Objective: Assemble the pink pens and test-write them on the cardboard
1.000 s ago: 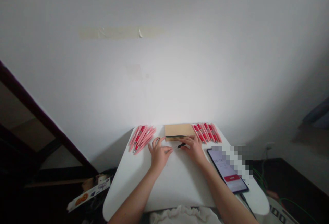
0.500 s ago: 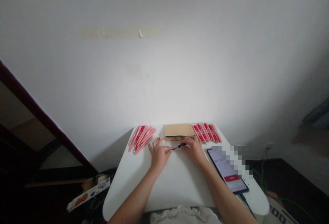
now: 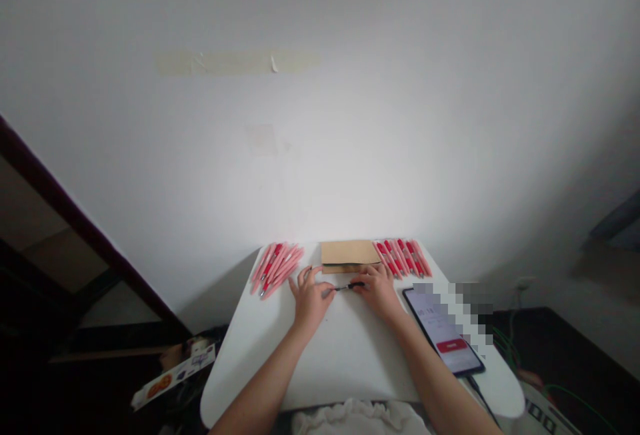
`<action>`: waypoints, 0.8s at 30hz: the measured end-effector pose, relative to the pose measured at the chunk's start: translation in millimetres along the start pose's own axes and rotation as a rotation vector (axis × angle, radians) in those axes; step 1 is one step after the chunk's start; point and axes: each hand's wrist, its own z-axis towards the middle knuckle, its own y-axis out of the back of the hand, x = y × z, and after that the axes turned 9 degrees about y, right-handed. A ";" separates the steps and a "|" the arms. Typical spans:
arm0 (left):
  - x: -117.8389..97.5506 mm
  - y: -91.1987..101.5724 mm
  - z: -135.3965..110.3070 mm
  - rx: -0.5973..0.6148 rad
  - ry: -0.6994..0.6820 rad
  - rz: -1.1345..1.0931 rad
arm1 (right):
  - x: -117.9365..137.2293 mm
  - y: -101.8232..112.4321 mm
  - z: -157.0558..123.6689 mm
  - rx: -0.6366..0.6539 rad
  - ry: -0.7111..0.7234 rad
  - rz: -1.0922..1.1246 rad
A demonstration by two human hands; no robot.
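A thin black pen [image 3: 349,286] lies level between my two hands over the white table [image 3: 350,362]. My left hand [image 3: 311,296] pinches its left tip, fingers closed. My right hand [image 3: 379,288] grips its dark right end, fingers curled. Just behind the hands sits a flat brown cardboard box [image 3: 349,255]. A pile of pink pens [image 3: 277,266] lies to the left of my left hand. A row of red and pink pens [image 3: 403,257] lies to the right of the box, beside my right hand.
A phone [image 3: 443,338] with a lit screen lies at the table's right side, a cable trailing from it. A white wall stands right behind the table. A printed carton [image 3: 173,375] rests on the dark floor at the left. White cloth [image 3: 350,418] shows at the near edge.
The black pen has tilted from slanting to level between my hands. My right hand has shifted slightly left along it. My left hand has stayed put.
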 end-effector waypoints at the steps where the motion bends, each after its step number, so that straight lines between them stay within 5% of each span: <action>1: -0.2 0.4 0.1 -0.003 0.000 0.001 | 0.0 -0.1 -0.2 -0.003 0.004 -0.005; 24: 5.0 8.6 5.4 -0.114 0.074 0.013 | -8.7 -0.3 -1.2 -0.049 -0.075 -0.050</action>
